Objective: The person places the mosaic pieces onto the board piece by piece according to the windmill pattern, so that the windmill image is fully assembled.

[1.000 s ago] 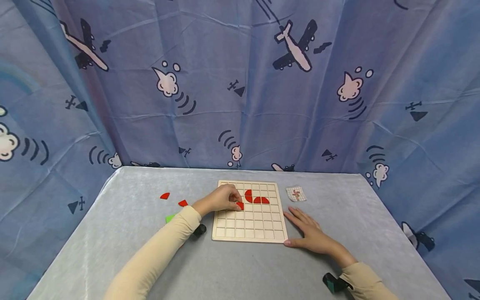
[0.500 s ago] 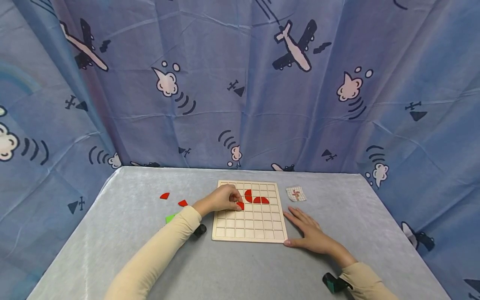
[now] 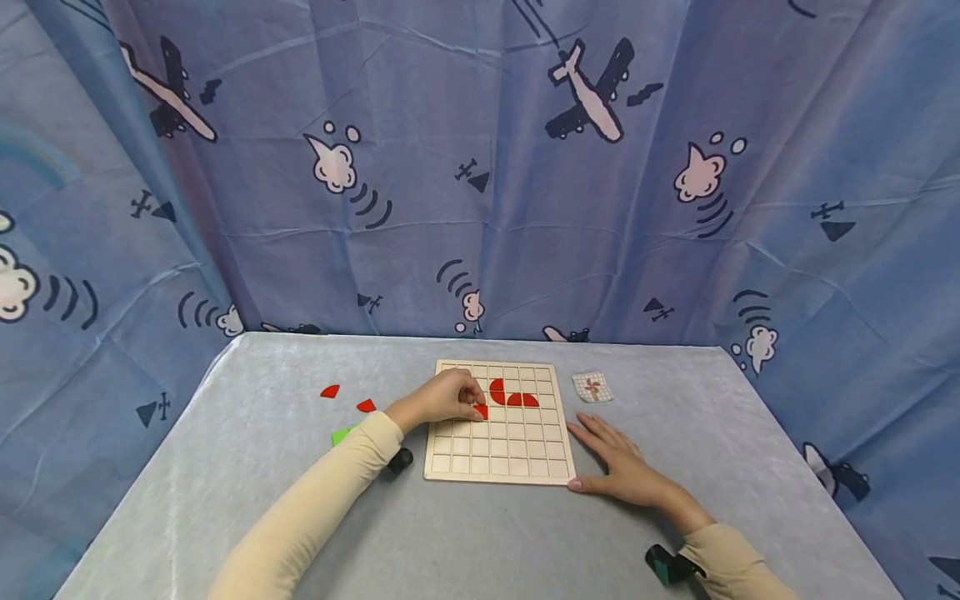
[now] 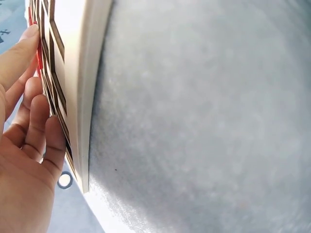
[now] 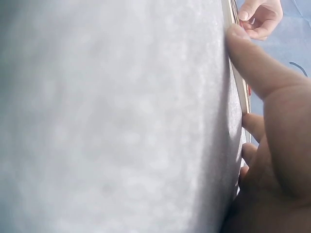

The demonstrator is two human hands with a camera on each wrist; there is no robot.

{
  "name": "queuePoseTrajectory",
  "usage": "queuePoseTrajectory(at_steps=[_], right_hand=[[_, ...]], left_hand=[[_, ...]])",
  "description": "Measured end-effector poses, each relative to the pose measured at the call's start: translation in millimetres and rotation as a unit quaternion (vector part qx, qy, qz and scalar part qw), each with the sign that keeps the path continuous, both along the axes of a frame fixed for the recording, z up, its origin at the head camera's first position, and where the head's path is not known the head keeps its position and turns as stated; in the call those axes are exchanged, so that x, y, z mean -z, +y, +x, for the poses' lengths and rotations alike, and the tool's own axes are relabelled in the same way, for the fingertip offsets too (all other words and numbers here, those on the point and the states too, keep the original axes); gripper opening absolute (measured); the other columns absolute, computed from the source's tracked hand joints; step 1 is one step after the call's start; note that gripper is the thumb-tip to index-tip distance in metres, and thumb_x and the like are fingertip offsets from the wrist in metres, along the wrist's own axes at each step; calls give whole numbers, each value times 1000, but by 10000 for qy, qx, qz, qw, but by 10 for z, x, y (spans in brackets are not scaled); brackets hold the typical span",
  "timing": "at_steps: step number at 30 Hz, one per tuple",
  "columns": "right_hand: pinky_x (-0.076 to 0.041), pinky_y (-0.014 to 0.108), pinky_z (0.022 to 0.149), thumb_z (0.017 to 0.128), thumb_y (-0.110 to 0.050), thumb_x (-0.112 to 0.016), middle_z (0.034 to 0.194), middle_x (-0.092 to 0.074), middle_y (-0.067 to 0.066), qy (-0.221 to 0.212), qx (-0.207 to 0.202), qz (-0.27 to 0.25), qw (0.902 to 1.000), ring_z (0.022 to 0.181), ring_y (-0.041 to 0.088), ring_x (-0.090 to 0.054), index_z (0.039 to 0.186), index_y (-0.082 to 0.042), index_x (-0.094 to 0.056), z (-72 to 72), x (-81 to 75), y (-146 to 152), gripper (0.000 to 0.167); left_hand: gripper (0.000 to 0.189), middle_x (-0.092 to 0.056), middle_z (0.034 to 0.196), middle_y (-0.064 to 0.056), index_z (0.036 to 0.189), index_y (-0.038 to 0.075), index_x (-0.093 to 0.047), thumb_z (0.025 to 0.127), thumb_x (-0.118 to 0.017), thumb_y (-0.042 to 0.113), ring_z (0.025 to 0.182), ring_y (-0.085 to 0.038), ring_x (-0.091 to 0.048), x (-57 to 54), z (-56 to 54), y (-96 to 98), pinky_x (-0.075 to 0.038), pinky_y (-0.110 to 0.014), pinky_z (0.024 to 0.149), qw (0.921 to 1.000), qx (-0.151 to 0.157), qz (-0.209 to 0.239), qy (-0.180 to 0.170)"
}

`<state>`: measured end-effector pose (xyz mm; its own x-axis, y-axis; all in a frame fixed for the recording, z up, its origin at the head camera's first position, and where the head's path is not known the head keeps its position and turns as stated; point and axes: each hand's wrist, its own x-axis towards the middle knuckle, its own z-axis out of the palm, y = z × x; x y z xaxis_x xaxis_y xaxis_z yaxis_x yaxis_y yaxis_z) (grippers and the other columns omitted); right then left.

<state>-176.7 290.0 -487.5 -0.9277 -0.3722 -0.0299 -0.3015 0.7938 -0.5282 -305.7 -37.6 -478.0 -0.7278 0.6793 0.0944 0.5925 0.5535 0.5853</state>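
A pale wooden grid board [image 3: 500, 469] lies on the table. My left hand [image 3: 448, 395] reaches over its left side, thumb and finger pinching a flat red piece [image 3: 481, 412] against the grid cells. The fingers partly cover that piece, so its full outline cannot be told. To its right, several red quarter-circle pieces [image 3: 531, 401] sit in cells. My right hand [image 3: 618, 462] lies spread at the board's right edge, thumb touching the near corner. In the left wrist view, the thumb [image 4: 22, 51] rests on the red piece [image 4: 40, 57].
A small card [image 3: 592, 387] with a grid and a red figure lies right of the board. On the left lie two loose red pieces, a quarter-circle [image 3: 330, 391] and another [image 3: 366, 406], plus a green piece [image 3: 341, 435] partly behind the left sleeve. A patterned blue curtain [image 3: 480, 167] surrounds the table.
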Motion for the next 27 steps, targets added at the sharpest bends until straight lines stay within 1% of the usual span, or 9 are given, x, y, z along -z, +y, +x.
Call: queuePoseTrajectory(at_steps=[7,13,20,24,27], right_hand=[[-14,75,108,78,-50,-78,163,-24,19,10,16,-32,10000,149,48,-15,153,-15,-37,0,-3,0,92],[-13,75,108,79,-51,-77,163,-24,19,-2,-9,-63,10000,149,49,-15,153,-14,-37,5,6,3,91],[-15,75,105,77,-50,-78,161,-26,22,88,-31,-196,9998,147,50,-17,152,-14,-39,16,7,-2,91],[-14,75,107,78,-50,-78,162,-25,21,19,0,-171,9999,148,49,-16,152,-13,-38,13,-9,-6,92],[-13,75,108,78,-50,-78,163,-24,20,-29,3,-80,10000,149,49,-15,153,-13,-37,12,-19,-9,93]], left_hand=[[17,-58,79,-1,89,12,-74,78,-85,20,73,-6,-47,-8,-1,5,-40,-19,70,9999,24,8,124],[18,-60,81,-3,91,13,-75,79,-84,22,72,-4,-48,-9,4,15,-41,-17,69,10000,-6,-64,7],[17,-61,81,-5,91,12,-75,78,-84,19,73,-6,-50,-11,11,34,-42,-18,69,10000,16,-23,85],[17,-62,82,-4,91,12,-75,78,-84,20,73,-6,-50,-17,4,24,-43,-18,70,10000,11,-1,21],[16,-62,83,-3,92,13,-75,80,-83,20,73,-4,-51,-27,-7,-22,-44,-17,70,10000,-6,83,-18]])
